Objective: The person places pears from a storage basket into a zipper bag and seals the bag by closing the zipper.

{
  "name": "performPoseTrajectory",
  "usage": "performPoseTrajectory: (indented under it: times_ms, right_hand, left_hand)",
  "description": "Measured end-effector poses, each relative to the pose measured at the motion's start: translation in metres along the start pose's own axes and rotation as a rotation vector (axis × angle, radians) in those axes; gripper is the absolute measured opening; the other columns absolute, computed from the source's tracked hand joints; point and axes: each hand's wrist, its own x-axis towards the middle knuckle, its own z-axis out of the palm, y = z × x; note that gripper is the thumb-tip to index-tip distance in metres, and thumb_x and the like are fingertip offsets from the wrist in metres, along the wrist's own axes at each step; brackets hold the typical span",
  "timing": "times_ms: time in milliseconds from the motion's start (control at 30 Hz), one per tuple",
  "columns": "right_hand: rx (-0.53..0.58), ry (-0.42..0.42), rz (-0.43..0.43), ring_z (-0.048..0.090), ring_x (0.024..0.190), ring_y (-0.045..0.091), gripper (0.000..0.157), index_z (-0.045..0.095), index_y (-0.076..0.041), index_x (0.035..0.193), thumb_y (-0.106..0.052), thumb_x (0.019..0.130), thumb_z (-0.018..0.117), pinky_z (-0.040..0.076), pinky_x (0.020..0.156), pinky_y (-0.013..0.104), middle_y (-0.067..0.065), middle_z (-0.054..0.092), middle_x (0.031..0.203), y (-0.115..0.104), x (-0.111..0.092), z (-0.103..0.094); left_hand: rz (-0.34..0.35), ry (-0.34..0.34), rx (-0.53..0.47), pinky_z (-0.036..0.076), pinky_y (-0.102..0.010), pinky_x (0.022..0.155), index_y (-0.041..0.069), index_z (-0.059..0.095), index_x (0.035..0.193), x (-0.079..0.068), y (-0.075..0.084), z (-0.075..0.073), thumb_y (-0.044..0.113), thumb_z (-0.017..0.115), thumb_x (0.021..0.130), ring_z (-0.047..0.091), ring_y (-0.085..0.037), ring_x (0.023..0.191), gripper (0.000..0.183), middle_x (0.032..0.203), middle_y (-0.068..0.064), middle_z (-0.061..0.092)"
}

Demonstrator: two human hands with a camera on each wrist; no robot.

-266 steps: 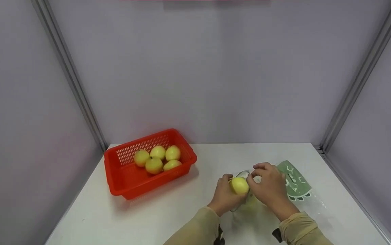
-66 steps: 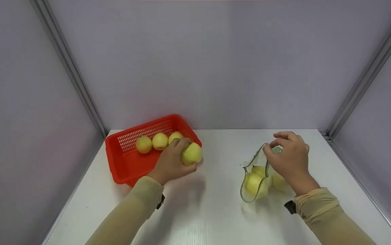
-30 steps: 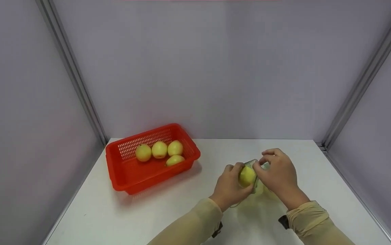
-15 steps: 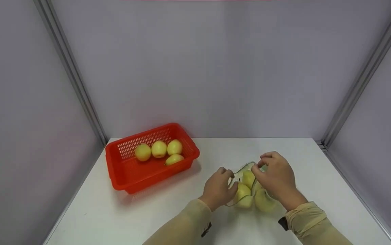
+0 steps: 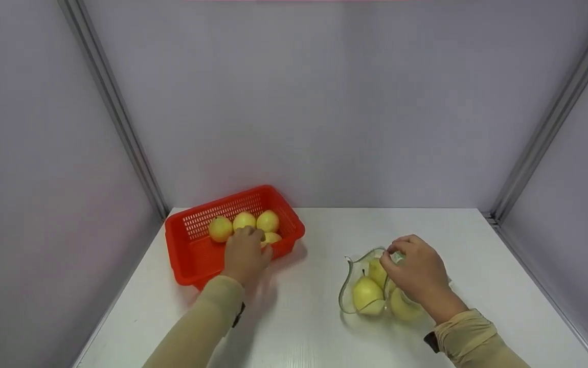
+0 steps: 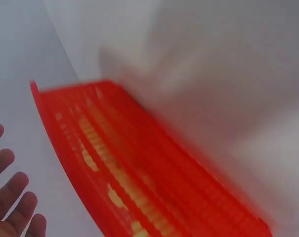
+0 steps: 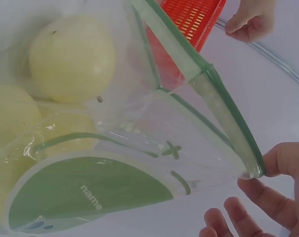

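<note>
My left hand (image 5: 245,255) reaches over the near side of the red plastic basket (image 5: 197,278), fingers apart and holding nothing. Beneath and beyond its fingertips lie several yellow pears (image 5: 268,221) in the basket. In the left wrist view, the loosely bent fingers (image 6: 11,195) stand beside the basket's rim. My right hand (image 5: 419,271) pinches the edge of a clear plastic bag (image 7: 139,116) between thumb and forefinger. Green trim edges the bag's open mouth, which faces left. Inside the bag rest several pears (image 5: 367,295). A green print reading "name" shows on its side in the right wrist view.
A white table (image 5: 294,317) carries both basket and bag, with bare surface between them. Grey-white panels (image 5: 294,112) enclose the back and both sides, joined by metal posts (image 5: 115,107).
A pear has gone from my left hand into the bag. That hand has let go of the bag's edge and moved left to the basket. My right hand still pinches the bag.
</note>
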Motion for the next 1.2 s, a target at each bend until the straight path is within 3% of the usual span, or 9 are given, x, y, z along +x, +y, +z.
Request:
performPoseTrajectory:
  times_ms: [133,300,467,600,800,933,1200]
  right_hand:
    - [-0.002,0.006,-0.003,0.066,0.087,0.021,0.012,0.073,-0.017,0.084,-0.027,0.083,0.068,0.054,0.072,0.041,0.001,0.068,0.092,0.001,-0.004,-0.002]
    - [0.033,0.027,-0.004,0.067,0.086,0.023,0.014,0.075,-0.015,0.092,-0.025,0.084,0.067,0.053,0.071,0.043,0.001,0.071,0.09,0.001,-0.007,-0.01]
    - [0.022,0.06,-0.038,0.067,0.076,0.018,0.012,0.075,-0.016,0.09,-0.022,0.085,0.067,0.053,0.066,0.04,-0.002,0.071,0.084,0.003,-0.015,-0.015]
    - [0.014,0.081,-0.057,0.065,0.07,0.012,0.009,0.075,-0.017,0.087,-0.021,0.084,0.067,0.053,0.062,0.037,-0.005,0.07,0.078,0.004,-0.024,-0.019]
    - [0.015,0.109,-0.079,0.066,0.063,0.012,0.007,0.076,-0.016,0.085,-0.019,0.082,0.07,0.052,0.055,0.033,-0.004,0.071,0.071,0.002,-0.036,-0.026]
    - [0.028,0.111,-0.087,0.066,0.062,0.012,0.005,0.075,-0.016,0.082,-0.017,0.082,0.07,0.053,0.056,0.032,-0.005,0.07,0.069,-0.001,-0.043,-0.028]
    - [0.081,0.09,-0.063,0.065,0.064,0.01,0.005,0.076,-0.017,0.081,-0.015,0.08,0.072,0.053,0.058,0.033,-0.009,0.069,0.07,-0.013,-0.054,-0.033]
  left_hand:
    - [-0.133,-0.155,0.05,0.043,-0.049,0.084,0.01,0.067,0.101,0.01,-0.03,-0.016,0.035,0.063,0.087,0.052,-0.03,0.091,0.029,0.095,-0.008,0.059]
    - [-0.294,-0.398,0.046,0.038,-0.061,0.098,0.01,0.061,0.121,0.02,-0.057,-0.03,0.037,0.062,0.087,0.05,-0.037,0.108,0.044,0.114,-0.014,0.059]
    - [-0.381,-0.527,0.024,0.036,-0.061,0.1,0.012,0.057,0.129,0.024,-0.069,-0.032,0.037,0.064,0.088,0.048,-0.037,0.11,0.049,0.121,-0.015,0.057]
    - [-0.399,-0.613,0.004,0.038,-0.056,0.1,0.013,0.052,0.135,0.026,-0.06,-0.034,0.035,0.065,0.089,0.049,-0.034,0.109,0.052,0.124,-0.012,0.056]
    - [-0.383,-0.686,-0.105,0.032,-0.054,0.108,0.019,0.041,0.146,0.024,-0.024,-0.053,0.028,0.065,0.09,0.044,-0.029,0.121,0.062,0.14,-0.009,0.048]
    - [-0.405,-0.716,-0.164,0.036,-0.054,0.103,0.021,0.043,0.143,0.02,-0.005,-0.063,0.025,0.065,0.09,0.044,-0.03,0.115,0.058,0.133,-0.008,0.05]
    - [-0.426,-0.726,-0.251,0.039,-0.053,0.104,0.03,0.035,0.15,0.019,0.005,-0.045,0.032,0.065,0.091,0.047,-0.028,0.117,0.066,0.136,-0.005,0.05]
